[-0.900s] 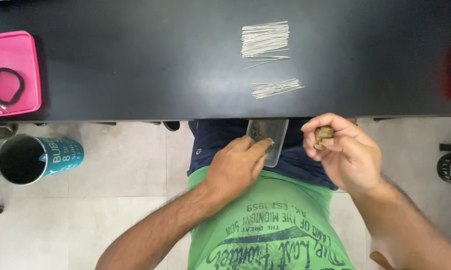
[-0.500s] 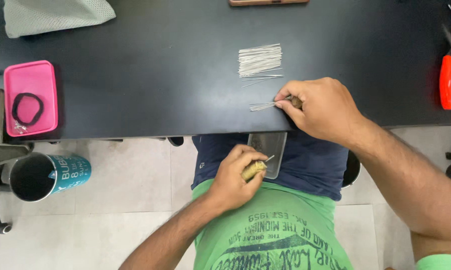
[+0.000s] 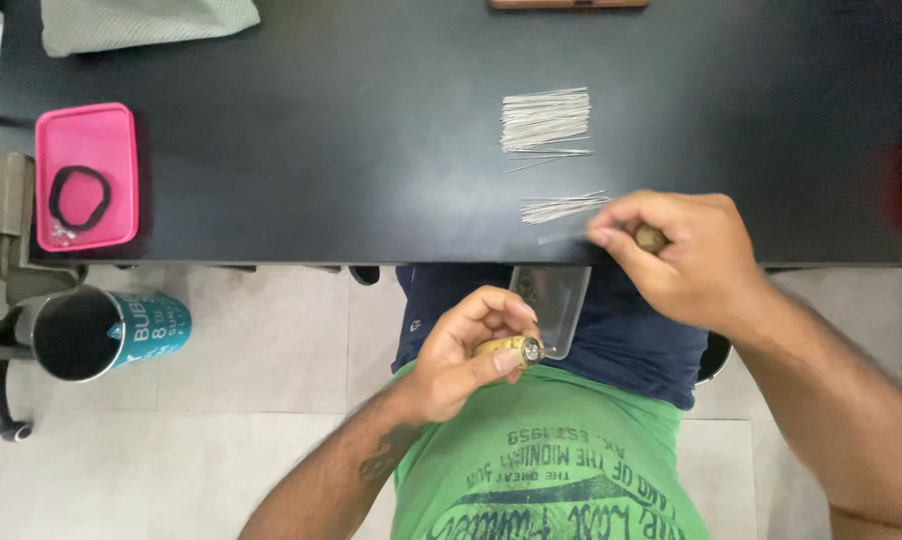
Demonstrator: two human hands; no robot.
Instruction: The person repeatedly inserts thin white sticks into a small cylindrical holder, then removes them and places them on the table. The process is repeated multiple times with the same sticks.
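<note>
The left hand point(image 3: 466, 350) curled over the lap, thumb and fingers pinching a small brass piece point(image 3: 509, 348) beside a clear tray point(image 3: 556, 300). At its 2 o'clock, the right hand point(image 3: 676, 255) pinched a thin pin point(image 3: 563, 239) at the table point(image 3: 321, 150) edge, just below a small pin pile point(image 3: 561, 207). A larger pile point(image 3: 544, 118) lay at 12 o'clock.

Green printed T-shirt point(image 3: 551, 470), dark navy shorts point(image 3: 631, 330) — bare forearms, left forearm tattoo point(image 3: 376, 465)
</note>
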